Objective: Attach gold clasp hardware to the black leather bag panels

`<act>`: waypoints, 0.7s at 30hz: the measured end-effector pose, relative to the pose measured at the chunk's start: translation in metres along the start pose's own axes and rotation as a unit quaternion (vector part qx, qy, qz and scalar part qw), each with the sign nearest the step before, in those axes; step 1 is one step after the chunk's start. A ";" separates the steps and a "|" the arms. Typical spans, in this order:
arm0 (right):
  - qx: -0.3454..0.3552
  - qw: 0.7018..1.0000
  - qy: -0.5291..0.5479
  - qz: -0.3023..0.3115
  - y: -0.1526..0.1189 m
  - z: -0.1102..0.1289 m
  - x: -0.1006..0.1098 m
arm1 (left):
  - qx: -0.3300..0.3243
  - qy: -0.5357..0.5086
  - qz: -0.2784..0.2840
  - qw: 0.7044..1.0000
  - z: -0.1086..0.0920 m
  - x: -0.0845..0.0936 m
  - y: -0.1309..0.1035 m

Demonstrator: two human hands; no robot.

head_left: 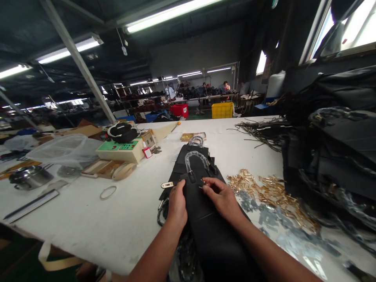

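A black leather bag panel (201, 207) lies along the table in front of me, over other black pieces. A curved handle in clear plastic wrap (196, 154) is fixed to it. My left hand (177, 203) grips the panel's left edge, thumb on top and the other fingers mostly hidden. Just beyond that thumb, a gold plate with a slot (167, 185) sticks out on the left. Above the panel, below the handle, my right hand (219, 194) pinches a small gold metal fitting (203, 181) between thumb and fingertips; its exact shape is unclear.
Right of the panel are loose gold fittings (243, 179) and grey metal plates (268, 215). Black bags (337, 145) are piled at far right. Black strips (261, 131) lie behind. To the left stand a green-topped machine (120, 150), a cardboard tray (101, 169) and a metal pot (31, 177).
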State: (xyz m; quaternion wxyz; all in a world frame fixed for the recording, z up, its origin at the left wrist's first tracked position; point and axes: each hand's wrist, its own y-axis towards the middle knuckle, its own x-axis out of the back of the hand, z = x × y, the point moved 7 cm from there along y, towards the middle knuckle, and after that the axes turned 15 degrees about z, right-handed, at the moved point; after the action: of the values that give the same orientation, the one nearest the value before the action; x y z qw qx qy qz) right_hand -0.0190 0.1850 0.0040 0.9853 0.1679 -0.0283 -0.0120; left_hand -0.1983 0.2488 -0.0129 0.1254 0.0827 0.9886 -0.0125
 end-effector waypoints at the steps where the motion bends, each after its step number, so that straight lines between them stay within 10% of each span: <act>1: 0.013 1.000 -0.011 -0.001 0.001 0.007 0.000 | 0.009 -0.034 0.014 0.999 -0.001 -0.004 -0.004; 7: 0.072 0.994 -0.077 -0.036 -0.008 0.034 0.005 | -0.074 -0.007 0.031 0.997 -0.023 -0.028 -0.025; 21: 0.073 0.969 -0.164 -0.171 -0.100 0.063 0.059 | -0.131 0.099 0.218 0.962 0.000 -0.119 -0.078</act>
State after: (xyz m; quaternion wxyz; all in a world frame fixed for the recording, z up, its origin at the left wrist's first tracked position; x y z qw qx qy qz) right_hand 0.0346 0.0677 0.0335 0.9357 0.2377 -0.1608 -0.2053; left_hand -0.0978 0.1525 0.0173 0.0365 0.2802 0.9470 0.1529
